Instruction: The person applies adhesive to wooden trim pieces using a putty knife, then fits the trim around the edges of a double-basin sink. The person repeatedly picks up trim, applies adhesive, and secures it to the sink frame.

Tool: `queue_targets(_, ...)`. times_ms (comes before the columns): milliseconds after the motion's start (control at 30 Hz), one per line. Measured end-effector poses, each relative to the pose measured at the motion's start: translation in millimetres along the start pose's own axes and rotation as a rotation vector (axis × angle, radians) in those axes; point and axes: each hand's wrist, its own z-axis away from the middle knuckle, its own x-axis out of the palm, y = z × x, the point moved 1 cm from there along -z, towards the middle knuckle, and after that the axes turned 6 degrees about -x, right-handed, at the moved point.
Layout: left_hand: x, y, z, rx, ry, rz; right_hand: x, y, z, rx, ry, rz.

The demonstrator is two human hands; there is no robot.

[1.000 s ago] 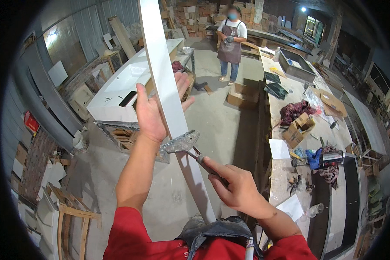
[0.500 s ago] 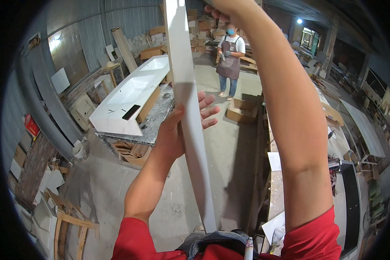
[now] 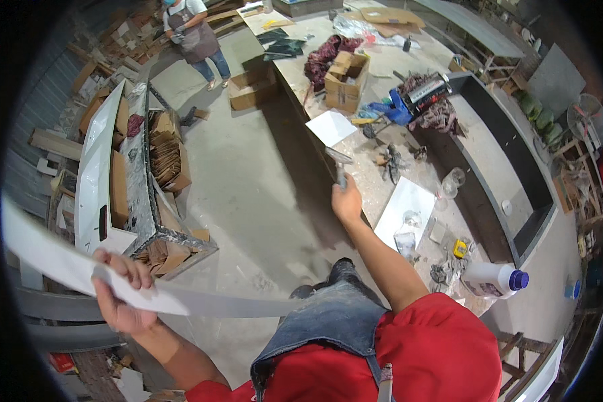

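My left hand (image 3: 124,295) grips a long, narrow white board (image 3: 201,303), fingers over its upper edge. The board runs from the far left to my denim apron (image 3: 321,315), and its near end lies against it. At the edge of the cluttered workbench, my right hand (image 3: 346,199) is closed round the handle of a scraper (image 3: 340,158); its wide metal head points away from me. Just beyond that head lies a white square sheet (image 3: 331,127). To the right of my right forearm is a larger white panel (image 3: 403,213) with a clear plastic cup (image 3: 405,242) on it.
The bench (image 3: 375,171) also carries a cardboard box (image 3: 346,82), a yellow tape measure (image 3: 460,248), a white jug with a blue cap (image 3: 492,279) and a black frame (image 3: 476,167). A white sink top (image 3: 97,174) stands left. A person (image 3: 194,40) stands beyond a floor carton (image 3: 253,90).
My view has turned right toward the bench. The board has tilted from upright to leftward in my left hand. My right hand has come down from overhead and now holds a scraper.
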Motion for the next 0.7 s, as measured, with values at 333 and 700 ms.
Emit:
queue_targets(333, 28.5, 32.4, 67.6, 0.136, 0.113, -0.228, -17.9, 68.1, -43.9, -0.109, -0.046, 0.563)
queue_targets(700, 36.3, 21.1, 210.4, 0.047, 0.688, -0.556, -10.8, -225.5, 157.0, -0.882, -1.016, -0.662)
